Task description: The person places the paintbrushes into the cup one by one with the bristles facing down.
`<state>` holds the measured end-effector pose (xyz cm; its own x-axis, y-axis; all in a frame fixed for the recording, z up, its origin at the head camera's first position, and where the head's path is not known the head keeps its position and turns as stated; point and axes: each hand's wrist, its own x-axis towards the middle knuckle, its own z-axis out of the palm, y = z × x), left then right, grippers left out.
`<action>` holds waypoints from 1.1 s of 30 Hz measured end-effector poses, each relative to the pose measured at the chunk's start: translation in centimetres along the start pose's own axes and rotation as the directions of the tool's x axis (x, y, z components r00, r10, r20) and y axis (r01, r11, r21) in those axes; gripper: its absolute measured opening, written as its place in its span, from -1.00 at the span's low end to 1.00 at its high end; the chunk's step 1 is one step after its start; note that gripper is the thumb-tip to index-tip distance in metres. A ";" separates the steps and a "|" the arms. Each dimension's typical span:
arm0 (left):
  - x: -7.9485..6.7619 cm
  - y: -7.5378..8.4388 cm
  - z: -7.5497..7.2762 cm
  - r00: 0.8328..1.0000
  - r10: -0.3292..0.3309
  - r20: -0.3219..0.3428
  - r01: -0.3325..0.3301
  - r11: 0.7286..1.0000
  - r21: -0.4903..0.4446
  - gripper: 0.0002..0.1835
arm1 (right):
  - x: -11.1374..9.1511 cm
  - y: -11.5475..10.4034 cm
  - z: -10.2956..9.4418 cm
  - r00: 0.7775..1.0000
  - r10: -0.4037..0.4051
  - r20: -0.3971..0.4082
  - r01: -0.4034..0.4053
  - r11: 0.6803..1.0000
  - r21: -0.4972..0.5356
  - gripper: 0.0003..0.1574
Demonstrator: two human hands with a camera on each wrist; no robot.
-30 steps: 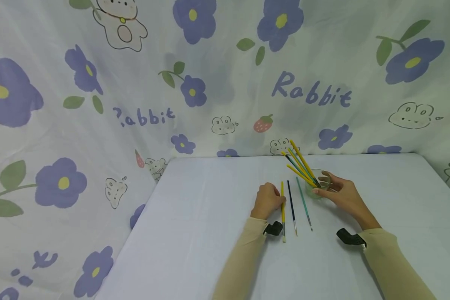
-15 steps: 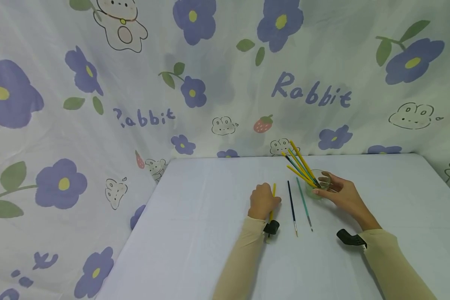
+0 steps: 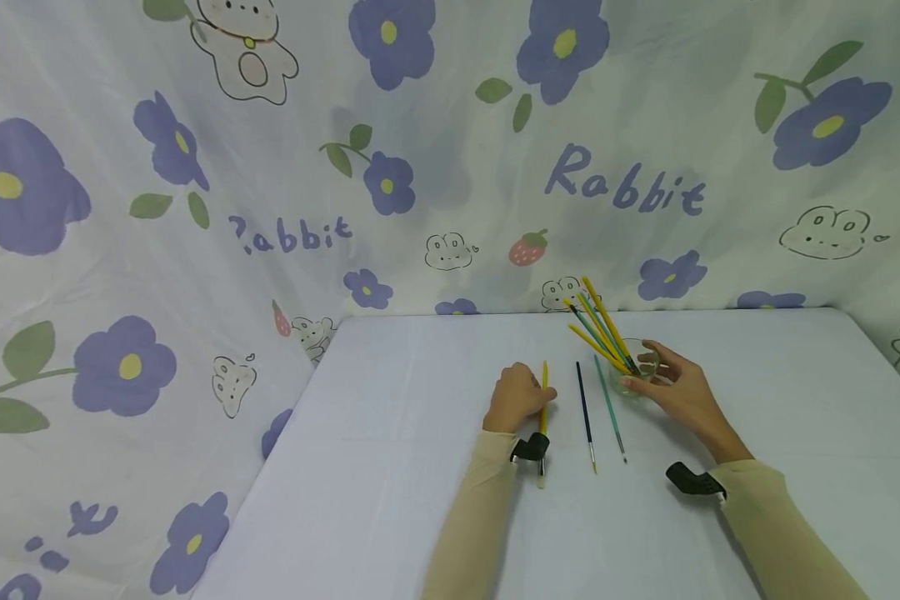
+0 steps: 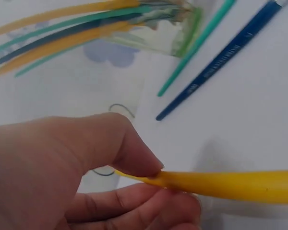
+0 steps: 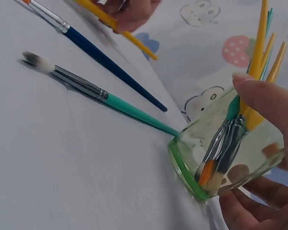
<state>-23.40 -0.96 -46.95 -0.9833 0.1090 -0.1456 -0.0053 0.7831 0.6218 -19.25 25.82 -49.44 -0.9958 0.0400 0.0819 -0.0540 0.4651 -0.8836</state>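
Observation:
My left hand (image 3: 513, 398) pinches a yellow paintbrush (image 4: 235, 186) between thumb and fingers, bristles toward me, low over the table. To its right lie a dark blue paintbrush (image 3: 585, 408) and a teal paintbrush (image 3: 610, 407), roughly side by side and apart. My right hand (image 3: 686, 398) holds a clear greenish glass (image 5: 185, 167) around its side, thumb on the near side and fingers behind. Several yellow, teal and dark paintbrushes (image 3: 602, 315) lean left inside it, bristles down, as the right wrist view shows.
A white-covered table (image 3: 390, 492) spreads beneath everything. Behind it and along the left hangs a fabric curtain (image 3: 457, 150) printed with purple flowers and rabbits. Black wrist cameras (image 3: 693, 479) sit at both sleeves.
The yellow paintbrush has shifted left in my left hand, away from the dark blue one. My right hand and the glass have stayed nearly still.

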 end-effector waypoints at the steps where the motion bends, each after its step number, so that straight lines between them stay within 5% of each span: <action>1: 0.1 -0.1 -0.3 1.000 0.006 0.008 -0.006 0.999 -0.033 -0.72 | 0.0 0.0 0.0 1.000 0.000 -0.009 0.000 1.000 0.006 0.13; 4: 0.2 -0.4 -1.1 0.999 0.037 0.025 -0.033 0.987 -0.156 -0.80 | 0.0 -0.1 0.1 1.000 0.000 -0.028 0.000 1.000 0.024 0.08; 7: 0.5 -0.5 -1.9 0.996 0.076 0.039 -0.059 0.948 -0.314 -0.85 | 0.0 -0.2 0.2 0.999 -0.001 -0.046 0.002 1.000 0.027 0.06; 14: 0.7 -0.5 -3.2 0.992 0.118 0.055 -0.060 0.785 -0.616 -0.85 | -0.2 -0.2 0.3 0.998 -0.006 -0.061 0.009 0.999 0.046 0.07; 24: 0.6 -0.6 -4.2 0.982 0.190 0.000 -0.121 0.627 -0.769 -0.86 | -0.1 0.0 0.3 0.999 0.006 -0.043 -0.004 0.999 0.053 0.11; 33: 0.5 0.1 -4.1 0.977 0.209 -0.042 -0.154 0.553 -0.819 -0.85 | 0.0 0.0 0.2 0.999 0.020 -0.042 -0.017 0.998 0.058 0.12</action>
<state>-24.63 -3.28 -43.81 -0.9695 0.2444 0.0204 -0.0006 -0.0856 0.9963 -19.23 25.62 -49.53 -0.9927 0.0865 0.0837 -0.0408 0.4121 -0.9102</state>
